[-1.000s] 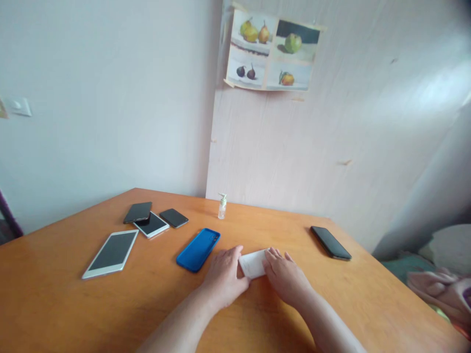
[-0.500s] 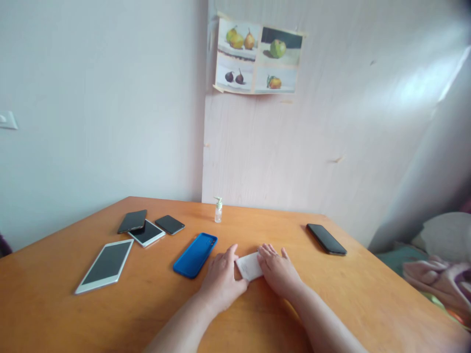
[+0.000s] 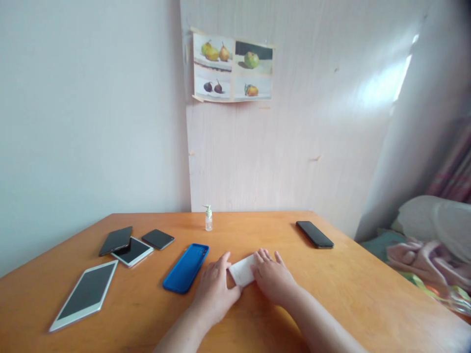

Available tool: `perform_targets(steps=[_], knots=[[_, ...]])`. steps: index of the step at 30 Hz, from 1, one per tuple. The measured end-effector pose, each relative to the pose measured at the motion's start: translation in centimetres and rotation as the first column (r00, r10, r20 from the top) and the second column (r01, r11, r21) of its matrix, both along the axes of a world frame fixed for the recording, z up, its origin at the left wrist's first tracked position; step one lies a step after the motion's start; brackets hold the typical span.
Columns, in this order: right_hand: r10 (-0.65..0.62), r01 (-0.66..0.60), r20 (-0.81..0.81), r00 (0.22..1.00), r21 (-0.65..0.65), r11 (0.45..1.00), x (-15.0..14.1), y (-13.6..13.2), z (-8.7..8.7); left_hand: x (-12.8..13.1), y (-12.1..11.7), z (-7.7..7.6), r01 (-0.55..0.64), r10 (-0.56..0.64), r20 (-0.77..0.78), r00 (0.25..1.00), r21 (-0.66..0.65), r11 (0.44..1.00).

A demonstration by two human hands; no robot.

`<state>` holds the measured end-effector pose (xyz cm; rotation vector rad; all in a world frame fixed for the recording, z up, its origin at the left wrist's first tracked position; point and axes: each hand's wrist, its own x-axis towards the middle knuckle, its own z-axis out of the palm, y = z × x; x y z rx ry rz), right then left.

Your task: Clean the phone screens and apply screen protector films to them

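A small folded white piece (image 3: 243, 270), paper tissue or thin cloth, lies flat on the wooden table between my hands. My left hand (image 3: 215, 287) rests at its left side, thumb and forefinger spread apart, with the thumb tip by its near corner. Across its right end lies my right hand (image 3: 272, 277), palm down and fingers stretched out, hiding that end. Just left of my left hand is a blue phone case (image 3: 186, 269), its inside facing up.
On the left lie a white tablet (image 3: 86, 294), a white-framed device (image 3: 133, 251) partly under a dark one (image 3: 116, 240), and a small black phone (image 3: 158, 239). A clear pump bottle (image 3: 208, 219) stands at the back. Another black phone (image 3: 314, 234) lies at the right.
The camera has turned slightly to the right and up, shifting the whole scene in view. Both hands stay at the white piece, and slightly more of it shows between them.
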<state>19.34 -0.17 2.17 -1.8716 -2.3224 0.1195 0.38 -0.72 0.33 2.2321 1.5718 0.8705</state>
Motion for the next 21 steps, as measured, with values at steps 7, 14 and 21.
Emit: perform_targets(steps=[7, 14, 21], knots=[[0.278, -0.276, -0.062, 0.959, 0.036, 0.961, -1.3, -1.1, 0.4, -0.2, -0.1, 0.3, 0.035, -0.035, 0.007, 0.999, 0.004, 0.999], [0.055, -0.054, 0.022, 0.998, -0.036, 0.998, -0.2, -0.6, 0.7, -0.1, 0.0, 0.5, 0.017, -0.018, -0.023, 1.000, -0.020, 1.000], [0.243, -0.245, -0.043, 0.969, -0.039, 0.969, -0.5, -3.5, 2.5, -0.3, 0.0, 0.7, 0.022, -0.024, -0.037, 0.999, -0.051, 0.998]])
